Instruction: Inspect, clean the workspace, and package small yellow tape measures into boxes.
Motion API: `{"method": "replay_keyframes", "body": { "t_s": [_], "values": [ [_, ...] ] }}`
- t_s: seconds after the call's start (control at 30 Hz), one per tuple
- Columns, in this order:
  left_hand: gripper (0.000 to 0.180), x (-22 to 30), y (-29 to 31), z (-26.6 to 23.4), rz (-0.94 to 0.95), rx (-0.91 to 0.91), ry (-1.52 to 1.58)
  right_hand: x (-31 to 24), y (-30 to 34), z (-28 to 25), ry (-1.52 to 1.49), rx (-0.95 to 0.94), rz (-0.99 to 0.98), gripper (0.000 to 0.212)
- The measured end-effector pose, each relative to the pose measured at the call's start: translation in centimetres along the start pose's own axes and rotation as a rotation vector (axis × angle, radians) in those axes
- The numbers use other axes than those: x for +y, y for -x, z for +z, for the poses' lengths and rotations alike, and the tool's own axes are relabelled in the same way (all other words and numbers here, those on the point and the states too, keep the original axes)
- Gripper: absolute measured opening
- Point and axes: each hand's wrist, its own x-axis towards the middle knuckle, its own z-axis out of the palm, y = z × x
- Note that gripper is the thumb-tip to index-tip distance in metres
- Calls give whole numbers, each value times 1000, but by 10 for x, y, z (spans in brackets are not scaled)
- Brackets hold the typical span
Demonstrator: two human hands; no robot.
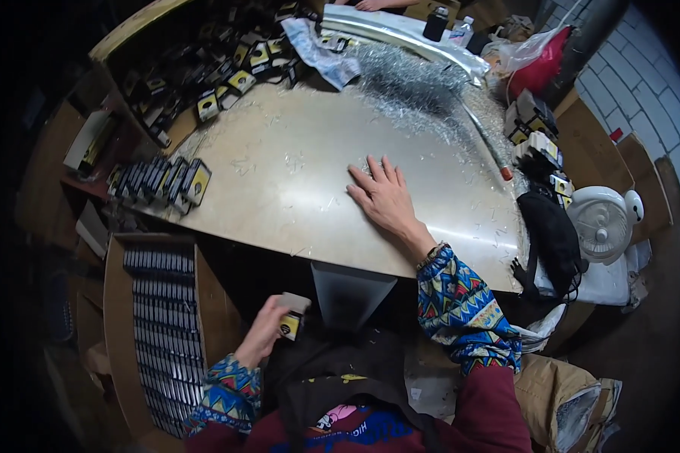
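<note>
My left hand is closed around a small black-and-yellow box, held in front of my body below the table's front edge. A grey flap stands up at the box's top; its inside does not show. On the metal-topped table rests my right hand, palm down, with its fingers stretched and spread. A few tiny shiny pieces lie scattered near its fingertips. Farther back is a large heap of thin shiny metal pieces.
Similar boxes stand in a row at the table's left edge; many more lie piled behind. A carton at lower left holds packed rows. On the right are a red-tipped rod, a black bag and a white fan.
</note>
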Motion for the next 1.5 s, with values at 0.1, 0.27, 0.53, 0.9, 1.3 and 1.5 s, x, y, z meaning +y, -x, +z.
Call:
{"method": "replay_keyframes", "body": {
  "t_s": [0.1,0.27,0.53,0.9,1.3,1.5],
  "values": [
    [27,-30,-3,20,-14,-79,-341,-26,24,8,17,28,-21,44],
    [28,-64,1,52,-89,-193,-126,-79,78,4,47,31,-1,50],
    [26,-61,21,80,-94,-46,258,-111,126,-55,-50,-245,-104,52],
    [73,-59,32,85,256,15,-609,-99,163,-19,-341,-134,-72,32],
    [83,-37,57,37,471,278,-757,-117,196,-3,-673,-86,-204,28],
    [74,-18,37,57,803,285,-764,-136,178,14,-727,83,-155,32]
  ]
}}
